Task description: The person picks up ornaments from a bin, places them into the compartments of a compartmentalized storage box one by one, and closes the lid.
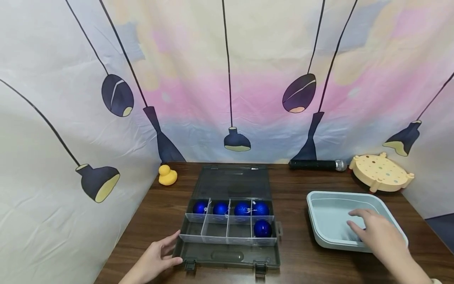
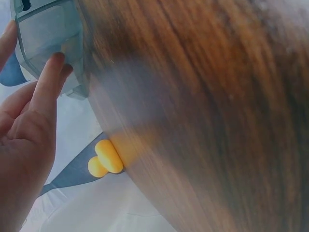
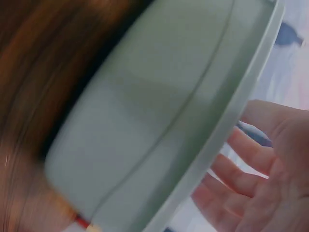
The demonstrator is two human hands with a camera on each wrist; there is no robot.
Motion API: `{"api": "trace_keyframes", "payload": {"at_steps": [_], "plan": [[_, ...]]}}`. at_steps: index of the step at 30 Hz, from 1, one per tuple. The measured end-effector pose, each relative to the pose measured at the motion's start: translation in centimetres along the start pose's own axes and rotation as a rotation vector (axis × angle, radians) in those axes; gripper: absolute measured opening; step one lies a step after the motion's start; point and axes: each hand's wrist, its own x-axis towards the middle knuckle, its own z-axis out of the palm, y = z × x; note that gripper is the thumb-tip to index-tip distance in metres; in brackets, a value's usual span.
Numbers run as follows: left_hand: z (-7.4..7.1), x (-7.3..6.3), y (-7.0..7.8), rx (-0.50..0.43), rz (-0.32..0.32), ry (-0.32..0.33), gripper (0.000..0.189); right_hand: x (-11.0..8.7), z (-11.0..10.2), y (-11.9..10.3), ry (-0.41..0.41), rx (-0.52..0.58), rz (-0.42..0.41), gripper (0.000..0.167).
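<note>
A dark translucent compartment box (image 1: 227,252) lies with its lid (image 1: 232,183) laid back behind it. Each back-row compartment holds a shiny blue ball ornament (image 1: 220,208). In the row before it, another blue ball (image 1: 263,228) occupies the rightmost compartment. My left hand (image 1: 156,254) touches the box's left side near the front corner, its fingers fairly straight in the left wrist view. Over the light blue basin (image 1: 313,227) hovers my right hand (image 1: 381,232), thumb and fingers spread apart and loosely bent. Nothing shows between them, and the hand hides part of the basin's floor.
A yellow rubber duck (image 1: 167,175) sits on the wooden table (image 1: 149,213) at the back left. Along the back edge lie a black microphone (image 1: 317,165) and a cream spotted round toy (image 1: 381,171). A printed curtain (image 1: 198,79) hangs behind them.
</note>
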Motion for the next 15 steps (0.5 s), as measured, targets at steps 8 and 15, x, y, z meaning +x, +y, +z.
{"api": "trace_keyframes", "payload": {"at_steps": [8,15], "plan": [[0.0,0.0,0.1,-0.006,0.002,-0.007,0.08,0.6,-0.8,3.5,-0.234,-0.054,0.129,0.051],[-0.2,0.0,0.3,0.01,-0.001,-0.01,0.08,0.9,-0.3,4.2,-0.283,-0.068,0.156,0.057]]}}
